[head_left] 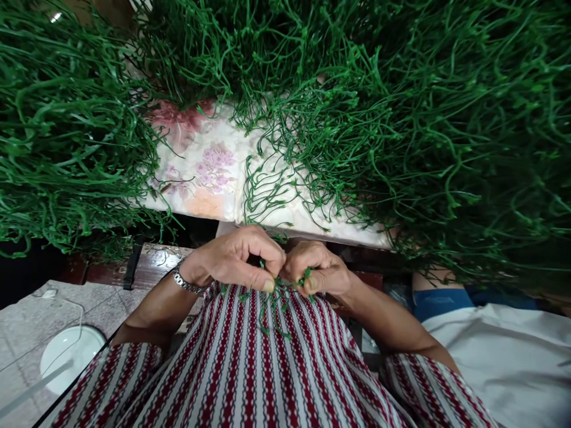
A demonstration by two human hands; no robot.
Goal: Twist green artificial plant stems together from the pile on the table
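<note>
My left hand (238, 260), with a metal watch (185, 282) on its wrist, is closed in a pinch on a small bunch of green plastic strands (274, 306). My right hand (319, 270) is closed too, fingertips pinching the same strands right beside the left thumb. The loose ends hang down over my red-and-white striped shirt (250, 368). Both hands meet close to my chest, just below the edge of a floral-covered surface (209, 172).
Big heaps of green plastic strands (423, 131) cover the right and top, another heap (62, 137) lies at the left. A white round object (69, 356) sits on the tiled floor at lower left. Another person in a white top (504, 356) is at the right.
</note>
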